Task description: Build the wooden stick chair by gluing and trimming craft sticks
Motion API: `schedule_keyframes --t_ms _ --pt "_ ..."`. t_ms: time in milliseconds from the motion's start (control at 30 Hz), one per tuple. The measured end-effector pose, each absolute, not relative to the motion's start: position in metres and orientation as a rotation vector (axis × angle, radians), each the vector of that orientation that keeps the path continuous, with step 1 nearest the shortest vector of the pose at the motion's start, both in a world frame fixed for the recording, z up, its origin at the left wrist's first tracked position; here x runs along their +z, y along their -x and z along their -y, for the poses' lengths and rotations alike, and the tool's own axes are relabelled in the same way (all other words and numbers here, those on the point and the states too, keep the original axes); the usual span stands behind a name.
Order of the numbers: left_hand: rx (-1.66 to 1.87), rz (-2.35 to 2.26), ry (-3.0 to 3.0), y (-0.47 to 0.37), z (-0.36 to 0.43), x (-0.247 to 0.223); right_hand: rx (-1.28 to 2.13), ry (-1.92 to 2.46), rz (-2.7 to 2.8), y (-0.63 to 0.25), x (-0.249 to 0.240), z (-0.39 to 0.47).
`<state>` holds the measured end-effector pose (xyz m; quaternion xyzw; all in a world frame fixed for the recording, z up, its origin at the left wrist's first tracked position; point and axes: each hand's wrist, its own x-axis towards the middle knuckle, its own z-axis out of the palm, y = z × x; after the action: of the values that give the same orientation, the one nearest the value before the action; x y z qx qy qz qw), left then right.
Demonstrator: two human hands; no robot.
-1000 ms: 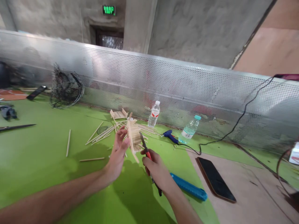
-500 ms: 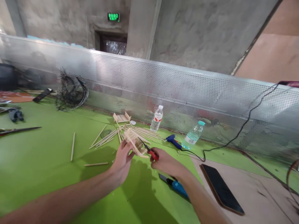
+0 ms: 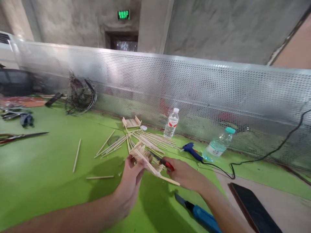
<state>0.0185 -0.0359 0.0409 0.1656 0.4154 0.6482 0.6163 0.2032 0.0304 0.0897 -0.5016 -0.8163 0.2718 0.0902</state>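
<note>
My left hand [image 3: 131, 176] grips a small frame of pale wooden sticks [image 3: 148, 163], tilted above the green table, with one long stick jutting out to the lower right. In my right hand [image 3: 186, 174] is a red-handled tool [image 3: 169, 165] with a narrow dark blade. Its tip lies at the inner side of the stick frame; whether it touches the sticks I cannot tell. My right fingers are wrapped round the handle and partly hidden. Beyond the hands, loose wooden sticks [image 3: 155, 139] lie fanned out, with a second small stick structure [image 3: 132, 123] behind them.
A blue utility knife [image 3: 202, 215] and a phone [image 3: 254, 207] lie at the front right. Behind them are a blue glue gun [image 3: 191, 150], a tilted green-capped bottle [image 3: 218, 145] and an upright water bottle [image 3: 171, 124]. Scissors [image 3: 21, 137] and coiled wire [image 3: 80, 97] are left; a perforated metal panel [image 3: 194, 87] stands behind.
The stick frame has turned in my left hand, its long stick now pointing further to the lower right. My right hand and the tool have shifted slightly right. The view has shifted a little.
</note>
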Motion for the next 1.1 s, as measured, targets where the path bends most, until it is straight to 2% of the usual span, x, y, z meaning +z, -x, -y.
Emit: schedule_keyframes --t_ms 367,800,1100 --pt "1.439 -1.024 -0.288 -0.019 0.036 0.039 0.589 1.608 2.517 -0.205 0.072 -0.032" --pt "1.461 -0.978 -0.404 -0.017 0.033 0.012 0.430 1.839 2.569 -0.201 0.043 -0.048" --pt "1.380 -1.122 -0.253 -0.026 0.037 0.042 0.414 1.882 2.582 -0.200 0.040 -0.041"
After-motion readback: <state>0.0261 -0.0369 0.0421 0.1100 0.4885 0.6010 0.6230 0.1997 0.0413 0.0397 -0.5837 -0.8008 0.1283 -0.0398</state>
